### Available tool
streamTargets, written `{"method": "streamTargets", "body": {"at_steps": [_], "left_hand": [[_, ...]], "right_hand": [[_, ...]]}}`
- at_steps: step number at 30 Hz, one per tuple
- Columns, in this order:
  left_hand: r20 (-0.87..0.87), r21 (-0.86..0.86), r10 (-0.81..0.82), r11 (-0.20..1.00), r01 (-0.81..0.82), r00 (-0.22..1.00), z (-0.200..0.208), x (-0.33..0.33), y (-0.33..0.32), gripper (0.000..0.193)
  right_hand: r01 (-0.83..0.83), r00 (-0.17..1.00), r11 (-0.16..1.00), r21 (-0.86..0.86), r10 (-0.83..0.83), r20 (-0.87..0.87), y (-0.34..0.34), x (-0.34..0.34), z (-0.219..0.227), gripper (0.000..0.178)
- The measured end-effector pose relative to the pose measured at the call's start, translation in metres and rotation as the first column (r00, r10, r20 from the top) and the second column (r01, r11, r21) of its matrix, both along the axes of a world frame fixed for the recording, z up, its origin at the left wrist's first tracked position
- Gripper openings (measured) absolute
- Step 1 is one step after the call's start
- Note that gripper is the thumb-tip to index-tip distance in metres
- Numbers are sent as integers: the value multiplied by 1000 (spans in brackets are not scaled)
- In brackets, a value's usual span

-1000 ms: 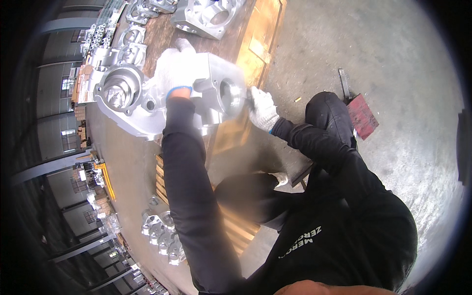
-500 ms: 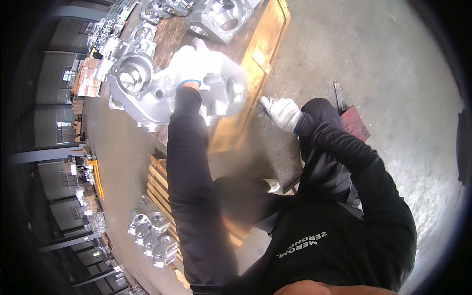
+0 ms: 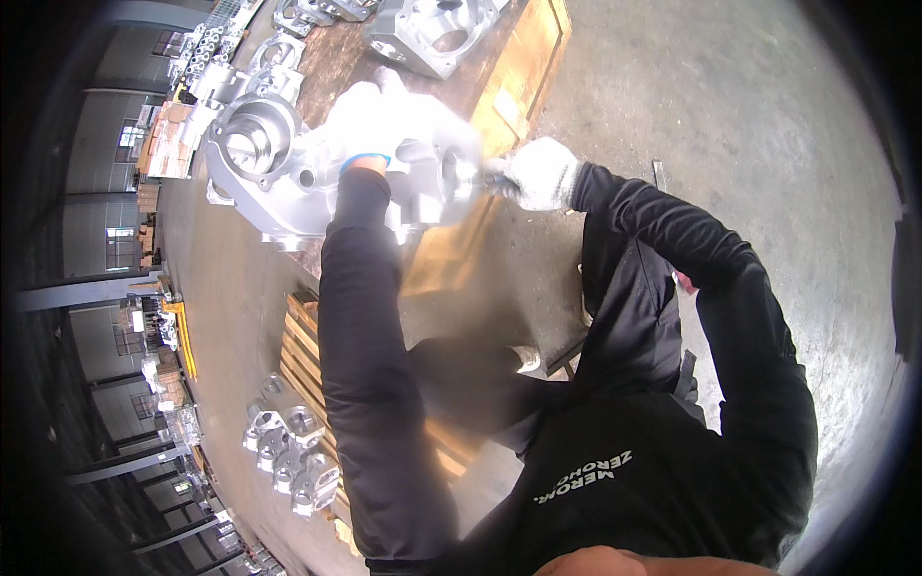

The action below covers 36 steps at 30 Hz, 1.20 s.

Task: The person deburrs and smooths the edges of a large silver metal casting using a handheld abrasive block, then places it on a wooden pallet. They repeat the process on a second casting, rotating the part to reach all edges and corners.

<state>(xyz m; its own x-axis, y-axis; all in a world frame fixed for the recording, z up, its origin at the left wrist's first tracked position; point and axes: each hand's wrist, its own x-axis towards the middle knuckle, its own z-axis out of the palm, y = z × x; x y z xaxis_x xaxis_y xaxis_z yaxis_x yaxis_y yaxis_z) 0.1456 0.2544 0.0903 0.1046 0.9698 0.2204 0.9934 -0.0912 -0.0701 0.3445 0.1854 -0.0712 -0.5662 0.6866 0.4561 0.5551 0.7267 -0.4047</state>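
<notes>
A large silver metal casting [image 3: 317, 206] with round bores lies at the corner of a wooden crate. My left hand [image 3: 363, 120], in a white glove with a blue cuff edge, grips it from above; glare washes out most of the fingers. At the casting's right end is my right hand [image 3: 543, 175], also in a white glove. Its fingers are closed around a small, thin thing pointing at the casting; its kind is blurred. Another silver casting [image 3: 432, 43] sits beyond on the crate.
The wooden crate [image 3: 523, 82] has a raised yellowish side. More castings [image 3: 274, 58] stand to the far left. A slatted wooden pallet [image 3: 305, 331] lies below left, with several castings [image 3: 288, 446] beside it. My legs are close to the crate.
My right hand has moved up and a little left, from beside the crate to the casting's right end. My left hand stays on the casting.
</notes>
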Motion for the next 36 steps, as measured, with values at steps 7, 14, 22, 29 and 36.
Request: {"method": "streamTargets", "body": {"at_steps": [7,14,22,29,36], "left_hand": [[-260,-19,-116,993,115,959,-13,-20,11,45],[-509,75,-121,980,183,852,-31,-57,43,74],[207,12,134,990,-139,969,-14,-32,28,73],[274,-27,279,959,-283,920,-14,-44,33,81],[172,42,309,946,-320,935,-14,-21,18,72]], "right_hand": [[98,879,960,-263,41,476,19,59,-27,26],[706,662,633,-317,-749,-23,-76,223,-177,29],[663,493,-167,-729,-635,594,-299,229,-366,31],[664,-16,-452,-596,-805,593,-298,240,-401,67],[496,216,-531,-687,-691,689,-236,291,-426,77]]}}
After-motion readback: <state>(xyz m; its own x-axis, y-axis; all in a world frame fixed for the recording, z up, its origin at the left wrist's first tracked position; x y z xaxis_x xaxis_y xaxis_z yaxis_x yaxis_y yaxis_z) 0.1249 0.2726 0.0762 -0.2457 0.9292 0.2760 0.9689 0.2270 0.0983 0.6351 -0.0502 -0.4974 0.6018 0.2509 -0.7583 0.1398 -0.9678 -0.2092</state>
